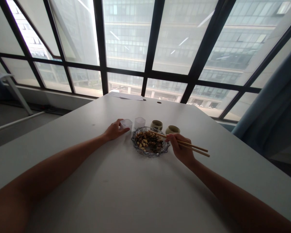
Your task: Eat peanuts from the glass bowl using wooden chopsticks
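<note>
Head view — left hand curled around a small clear tub, thumb and fingers pinching its sides, tub standing on the white table just left of a glass dish; right hand closed in a pinch on a pair of chopsticks, tips lowered among the mixed nuts and seeds heaped in the dish; anything caught between the tips too small to tell. Second clear tub just beside the first; pale cup and second pale cup behind the dish, close to its rim. Judged from this: picking at the pile, tub steadied alongside. Called for next — a firm, even squeeze on one small piece; a level lift clear of the rim; no knock against the second pale cup.
</note>
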Motion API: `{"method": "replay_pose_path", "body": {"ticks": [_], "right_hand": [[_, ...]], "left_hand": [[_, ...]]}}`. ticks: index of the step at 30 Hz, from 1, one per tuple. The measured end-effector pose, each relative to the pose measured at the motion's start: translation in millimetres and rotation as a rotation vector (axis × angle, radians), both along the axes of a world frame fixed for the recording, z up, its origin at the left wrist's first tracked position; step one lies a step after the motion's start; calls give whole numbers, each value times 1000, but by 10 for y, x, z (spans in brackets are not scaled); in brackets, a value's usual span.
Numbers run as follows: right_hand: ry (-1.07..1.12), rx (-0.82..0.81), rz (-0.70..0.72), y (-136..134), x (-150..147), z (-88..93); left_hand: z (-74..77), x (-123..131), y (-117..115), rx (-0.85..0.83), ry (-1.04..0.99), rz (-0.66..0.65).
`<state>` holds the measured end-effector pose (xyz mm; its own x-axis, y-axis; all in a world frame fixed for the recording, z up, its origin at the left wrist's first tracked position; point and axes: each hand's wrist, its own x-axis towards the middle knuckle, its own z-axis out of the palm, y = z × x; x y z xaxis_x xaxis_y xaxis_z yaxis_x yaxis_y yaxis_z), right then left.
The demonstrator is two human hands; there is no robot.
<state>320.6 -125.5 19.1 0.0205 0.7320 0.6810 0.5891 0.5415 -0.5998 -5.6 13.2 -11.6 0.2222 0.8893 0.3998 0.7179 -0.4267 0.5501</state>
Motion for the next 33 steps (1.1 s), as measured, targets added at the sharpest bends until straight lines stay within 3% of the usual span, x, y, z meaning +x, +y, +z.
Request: {"method": "replay_pose_path", "body": {"ticks": [7, 15, 21, 27, 33], "right_hand": [[37, -36, 12, 9, 22, -33], [-303, 86, 120, -27, -106, 60], [-353, 109, 85, 12, -134, 63], [-203, 131, 31, 1, -98, 65], [153, -56, 15, 51, 21, -32]], "left_hand": [[-8, 4, 7, 4, 1, 5], [-11, 4, 12, 11, 17, -2], [-14, 8, 16, 13, 20, -5], [-11, 11, 8, 25, 28, 3], [8, 17, -12, 14, 27, -1]]}}
